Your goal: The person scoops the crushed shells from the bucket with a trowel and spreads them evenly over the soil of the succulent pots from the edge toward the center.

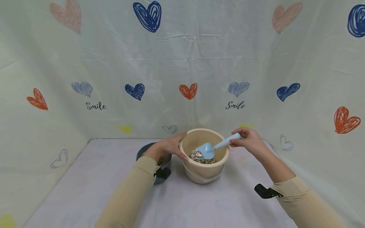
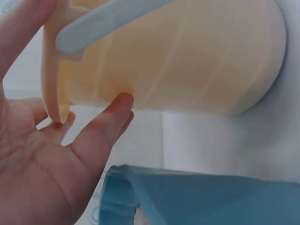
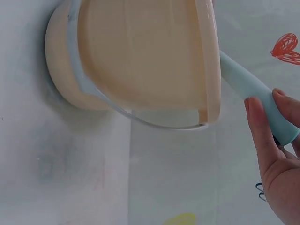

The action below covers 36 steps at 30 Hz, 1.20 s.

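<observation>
A cream plastic bucket (image 1: 203,172) stands upright on the table, with a loose layer of small mixed pale and brown chips (image 1: 195,154) inside. My left hand (image 1: 172,147) holds the bucket at its left rim, and in the left wrist view a fingertip (image 2: 123,99) presses its outer wall. A light blue scoop (image 1: 207,150) slants into the bucket, its blade over the chips. The right hand (image 1: 248,141) pinches the end of the scoop's handle (image 3: 253,89) between thumb and fingers, just outside the right rim.
Beside the cream bucket on the left, partly hidden under my left forearm, stands a blue container (image 2: 206,199). The cream bucket's pale carrying handle (image 3: 154,125) hangs down its front. A heart-printed curtain (image 1: 205,63) closes off the table's (image 1: 199,205) back and sides.
</observation>
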Each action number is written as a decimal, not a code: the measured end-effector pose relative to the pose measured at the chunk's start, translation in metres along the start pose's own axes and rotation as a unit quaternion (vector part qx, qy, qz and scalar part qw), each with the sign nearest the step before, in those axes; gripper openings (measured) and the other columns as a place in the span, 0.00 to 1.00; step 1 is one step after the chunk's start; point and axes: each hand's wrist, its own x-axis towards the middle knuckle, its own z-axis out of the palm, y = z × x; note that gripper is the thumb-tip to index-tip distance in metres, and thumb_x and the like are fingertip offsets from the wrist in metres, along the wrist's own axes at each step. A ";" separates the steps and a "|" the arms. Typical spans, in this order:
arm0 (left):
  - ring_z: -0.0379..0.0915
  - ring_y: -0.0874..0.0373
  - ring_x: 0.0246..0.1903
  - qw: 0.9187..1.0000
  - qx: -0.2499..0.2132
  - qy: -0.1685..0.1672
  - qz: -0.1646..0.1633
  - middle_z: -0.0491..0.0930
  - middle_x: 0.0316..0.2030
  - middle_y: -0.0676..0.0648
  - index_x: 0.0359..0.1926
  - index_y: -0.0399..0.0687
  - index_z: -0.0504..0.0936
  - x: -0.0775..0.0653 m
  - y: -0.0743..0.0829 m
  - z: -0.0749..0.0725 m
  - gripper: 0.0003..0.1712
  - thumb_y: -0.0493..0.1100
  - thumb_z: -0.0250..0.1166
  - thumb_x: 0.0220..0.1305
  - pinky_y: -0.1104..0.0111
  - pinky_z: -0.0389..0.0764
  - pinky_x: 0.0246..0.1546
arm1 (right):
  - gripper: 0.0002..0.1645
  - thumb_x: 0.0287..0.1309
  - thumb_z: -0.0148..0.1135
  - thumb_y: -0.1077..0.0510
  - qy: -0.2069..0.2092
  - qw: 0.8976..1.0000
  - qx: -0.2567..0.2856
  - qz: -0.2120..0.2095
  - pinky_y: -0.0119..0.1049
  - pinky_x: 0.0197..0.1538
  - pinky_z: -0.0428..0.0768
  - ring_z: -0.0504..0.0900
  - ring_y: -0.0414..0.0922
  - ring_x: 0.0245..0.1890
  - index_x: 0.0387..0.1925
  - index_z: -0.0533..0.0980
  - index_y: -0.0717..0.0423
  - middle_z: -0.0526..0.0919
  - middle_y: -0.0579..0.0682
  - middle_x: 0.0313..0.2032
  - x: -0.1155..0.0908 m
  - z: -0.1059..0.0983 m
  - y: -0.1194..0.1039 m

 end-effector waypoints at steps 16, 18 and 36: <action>0.46 0.44 0.71 0.998 -0.024 0.058 0.013 0.50 0.74 0.41 0.77 0.46 0.45 -0.016 0.004 0.012 0.72 0.34 0.82 0.36 0.48 0.47 0.70 | 0.25 0.62 0.65 0.63 0.014 1.000 -0.011 -0.002 0.37 0.43 0.83 0.87 0.44 0.35 0.55 0.68 0.71 0.83 0.60 0.42 0.004 -0.003 -0.011; 0.46 0.45 0.71 0.998 -0.042 0.052 0.007 0.50 0.74 0.42 0.78 0.47 0.45 -0.019 0.005 0.010 0.72 0.34 0.82 0.37 0.48 0.48 0.69 | 0.26 0.62 0.66 0.61 0.016 1.000 -0.012 -0.003 0.37 0.45 0.83 0.87 0.44 0.35 0.56 0.68 0.70 0.83 0.61 0.43 0.005 -0.001 -0.014; 0.38 0.38 0.73 0.992 0.121 0.047 0.010 0.41 0.76 0.40 0.78 0.57 0.43 -0.082 -0.002 -0.068 0.65 0.41 0.78 0.49 0.38 0.54 0.64 | 0.24 0.60 0.64 0.68 -0.011 0.997 0.063 -0.036 0.44 0.45 0.82 0.87 0.45 0.33 0.55 0.69 0.72 0.82 0.59 0.41 0.028 0.049 -0.044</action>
